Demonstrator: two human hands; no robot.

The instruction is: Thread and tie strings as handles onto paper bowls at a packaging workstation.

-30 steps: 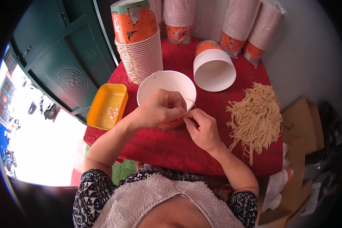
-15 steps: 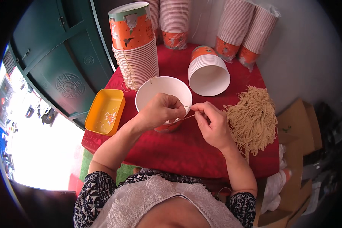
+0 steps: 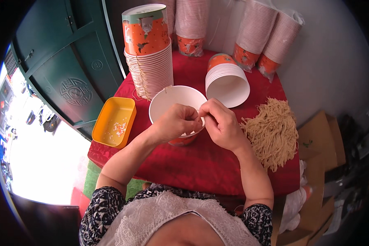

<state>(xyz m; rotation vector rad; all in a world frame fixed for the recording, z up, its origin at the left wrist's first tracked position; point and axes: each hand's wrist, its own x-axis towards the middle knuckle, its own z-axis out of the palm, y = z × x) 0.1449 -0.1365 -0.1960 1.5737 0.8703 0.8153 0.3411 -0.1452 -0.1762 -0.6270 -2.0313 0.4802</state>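
Observation:
Above the near rim of a white-lined paper bucket [image 3: 172, 98], my left hand [image 3: 176, 121] and my right hand [image 3: 222, 126] meet, both closed in a pinch. Between the fingertips a bit of thin beige cord [image 3: 198, 111] shows; most of it is hidden by the fingers, so I cannot make out a knot or loop. The bucket stands upright on the table, with orange print low on its outside and a small piece of cord at its far left rim. To the right of my right hand lies a loose heap of beige cords [image 3: 272, 137].
A yellow tray [image 3: 103, 110] with small white and orange beads [image 3: 119, 128] sits at the left. Behind stands a tall bucket stack [image 3: 151, 76] with cords down its side. Another stack [image 3: 227, 86] lies tipped. Plastic-wrapped stacks [image 3: 254, 30] line the back; cardboard boxes [image 3: 322, 135] are at right.
My right hand has moved left, closing the gap to my left hand. The cord stretched between them earlier is now mostly covered by fingers. The whole view has shifted slightly.

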